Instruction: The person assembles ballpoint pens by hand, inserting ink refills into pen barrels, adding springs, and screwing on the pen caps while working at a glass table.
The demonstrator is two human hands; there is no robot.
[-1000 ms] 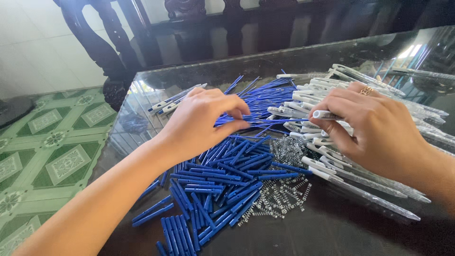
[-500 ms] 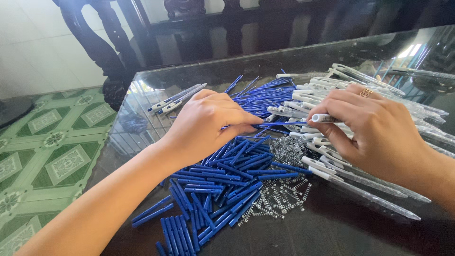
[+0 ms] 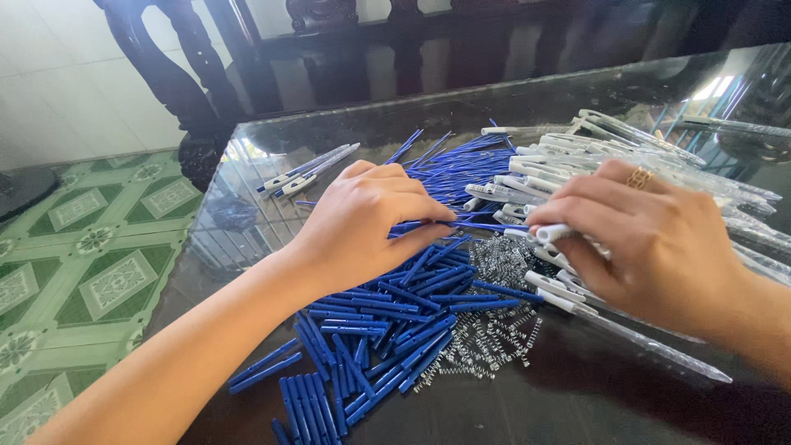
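Observation:
My left hand (image 3: 367, 227) pinches a thin blue pen refill (image 3: 474, 225) and holds its tip at the open end of a clear pen barrel (image 3: 544, 235) gripped in my right hand (image 3: 651, 243), which wears a gold ring. Both hands hover over a dark glass table (image 3: 577, 91). Under my left hand lies a heap of blue pen pieces (image 3: 375, 330). A pile of small metal springs (image 3: 494, 330) sits between the hands. Clear and white pen barrels (image 3: 577, 148) are heaped under and behind my right hand.
More blue refills (image 3: 461, 165) fan out at the back of the heap. A few assembled pens (image 3: 305, 169) lie apart at the table's left rear. Dark carved wooden chairs (image 3: 165, 74) stand behind the table. Green patterned floor tiles (image 3: 82, 272) lie to the left.
My left hand has brought the blue refill rightward until its tip meets the barrel in my right hand. My right hand has barely shifted.

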